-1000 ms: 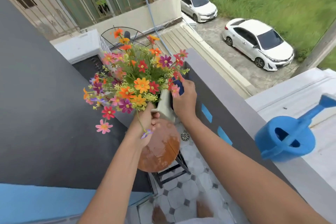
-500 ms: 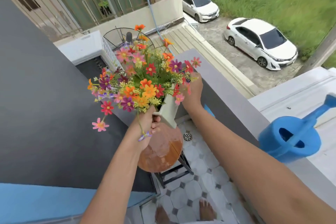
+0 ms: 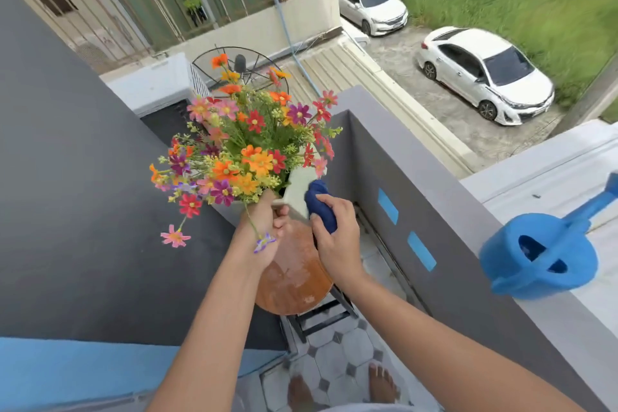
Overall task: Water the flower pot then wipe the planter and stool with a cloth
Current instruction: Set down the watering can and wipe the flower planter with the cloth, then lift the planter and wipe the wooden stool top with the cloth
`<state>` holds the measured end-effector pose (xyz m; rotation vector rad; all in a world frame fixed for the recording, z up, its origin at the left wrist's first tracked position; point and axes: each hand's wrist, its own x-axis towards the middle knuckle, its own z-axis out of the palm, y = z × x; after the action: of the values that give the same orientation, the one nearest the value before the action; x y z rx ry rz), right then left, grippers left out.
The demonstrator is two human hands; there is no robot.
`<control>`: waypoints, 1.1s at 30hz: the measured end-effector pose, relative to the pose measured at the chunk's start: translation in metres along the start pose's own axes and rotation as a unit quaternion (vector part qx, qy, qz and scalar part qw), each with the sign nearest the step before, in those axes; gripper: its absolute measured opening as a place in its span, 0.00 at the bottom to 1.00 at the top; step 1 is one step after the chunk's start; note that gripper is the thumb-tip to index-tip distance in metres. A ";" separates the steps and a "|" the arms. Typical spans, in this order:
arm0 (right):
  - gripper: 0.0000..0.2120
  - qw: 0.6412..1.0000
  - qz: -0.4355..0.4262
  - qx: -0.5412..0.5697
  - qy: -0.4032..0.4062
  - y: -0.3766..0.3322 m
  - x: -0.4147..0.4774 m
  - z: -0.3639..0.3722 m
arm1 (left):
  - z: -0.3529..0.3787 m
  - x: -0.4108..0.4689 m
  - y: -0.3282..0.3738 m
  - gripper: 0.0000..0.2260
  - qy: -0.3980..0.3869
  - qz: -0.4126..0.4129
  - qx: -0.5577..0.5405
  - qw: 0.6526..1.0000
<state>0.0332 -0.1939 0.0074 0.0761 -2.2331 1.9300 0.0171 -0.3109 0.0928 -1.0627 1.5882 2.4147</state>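
Note:
A pale square planter [image 3: 298, 187] full of bright mixed flowers [image 3: 249, 147] is held up, tilted, above a round brown wooden stool [image 3: 294, 281]. My left hand [image 3: 264, 231] grips the planter's near corner. My right hand [image 3: 336, 237] is closed around a dark blue cloth [image 3: 319, 202], which is pressed against the planter's near right side. The stool seat looks wet and has nothing standing on it. Part of the planter is hidden by flowers and hands.
A blue watering can [image 3: 541, 254] rests on the grey balcony wall [image 3: 434, 211] to the right. A dark wall [image 3: 67, 194] rises close on the left. Tiled floor [image 3: 347, 354] and my bare feet show below. Parked cars lie far below beyond the wall.
My right hand has come from behind the planter's far side to its near right side, with the blue cloth now in plain view. The planter stays lifted in my left hand.

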 end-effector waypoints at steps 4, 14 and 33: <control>0.13 0.997 0.010 0.070 0.024 -0.025 0.011 -0.001 | -0.002 -0.005 0.002 0.12 0.010 0.024 0.057 0.998; 0.09 0.991 0.048 0.117 0.035 -0.034 0.081 -0.043 | -0.044 -0.011 0.009 0.12 -0.010 0.060 0.157 0.986; 0.10 0.978 0.100 0.001 -0.183 -0.021 0.136 0.037 | -0.106 0.004 0.031 0.16 0.065 0.078 0.211 0.972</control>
<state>-0.1009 -0.2216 0.0472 0.2320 -2.5562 2.1731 0.0552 -0.4143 0.0904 -1.0592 2.1743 1.9781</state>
